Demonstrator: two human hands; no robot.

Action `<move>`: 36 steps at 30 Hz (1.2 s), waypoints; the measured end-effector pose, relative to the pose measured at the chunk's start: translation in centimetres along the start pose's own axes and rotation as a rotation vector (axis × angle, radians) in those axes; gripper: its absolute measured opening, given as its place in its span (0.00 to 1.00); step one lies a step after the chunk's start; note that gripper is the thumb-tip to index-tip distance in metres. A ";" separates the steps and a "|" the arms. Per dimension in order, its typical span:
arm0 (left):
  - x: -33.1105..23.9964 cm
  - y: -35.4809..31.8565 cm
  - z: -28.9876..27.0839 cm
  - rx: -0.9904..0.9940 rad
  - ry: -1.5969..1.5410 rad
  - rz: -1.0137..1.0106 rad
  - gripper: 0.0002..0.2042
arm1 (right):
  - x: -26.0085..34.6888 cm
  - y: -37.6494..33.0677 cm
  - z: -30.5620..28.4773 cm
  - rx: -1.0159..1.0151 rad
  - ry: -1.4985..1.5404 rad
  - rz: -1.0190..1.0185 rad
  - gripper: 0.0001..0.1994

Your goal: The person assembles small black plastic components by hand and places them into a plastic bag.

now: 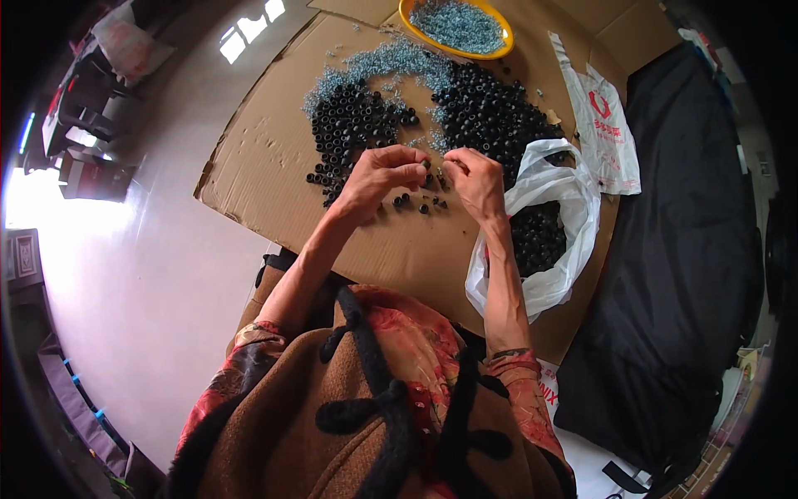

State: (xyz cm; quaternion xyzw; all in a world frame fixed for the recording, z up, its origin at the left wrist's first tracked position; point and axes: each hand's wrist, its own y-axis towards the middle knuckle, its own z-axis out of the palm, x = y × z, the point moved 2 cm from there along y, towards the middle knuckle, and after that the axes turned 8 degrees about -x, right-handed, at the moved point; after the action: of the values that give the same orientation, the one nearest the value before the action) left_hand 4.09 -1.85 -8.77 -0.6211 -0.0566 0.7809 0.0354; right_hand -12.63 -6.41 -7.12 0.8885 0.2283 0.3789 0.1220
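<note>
Left hand (378, 177): fingertips pinch 1 small black cap (426, 165). Right hand (475, 179): fingertips pressed together beside it, contents too small to tell. Both above cardboard sheet (274, 166), near loose black caps (416, 202).

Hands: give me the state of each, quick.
Left hand: fingers pinched shut on a small black part.
Right hand: fingertips pinched shut; what it holds cannot be told.

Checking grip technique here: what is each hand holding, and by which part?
The left hand pinches a small black cap at its fingertips; the right hand pinches something tiny, too small to identify.
</note>
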 end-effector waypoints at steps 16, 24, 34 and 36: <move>-2.9 -2.3 3.2 0.329 -0.836 -0.175 0.12 | 8.6 0.2 -6.5 -0.113 0.266 -0.273 0.13; -2.6 -2.3 3.7 0.372 -0.807 -0.149 0.13 | 8.4 0.2 -6.7 -0.024 0.259 -0.307 0.13; -2.8 -0.3 1.9 0.167 -0.778 -0.035 0.11 | -0.5 0.8 -3.6 -0.085 0.135 0.060 0.05; -2.7 -0.4 1.8 0.137 -0.774 -0.046 0.11 | -2.0 -0.7 -1.3 -0.030 0.120 0.055 0.03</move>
State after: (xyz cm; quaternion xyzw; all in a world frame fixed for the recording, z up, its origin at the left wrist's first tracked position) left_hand 2.98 -1.86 -5.68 -0.2754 -0.0274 0.9583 0.0705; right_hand -14.98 -6.76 -7.76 0.8681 0.2052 0.4381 0.1109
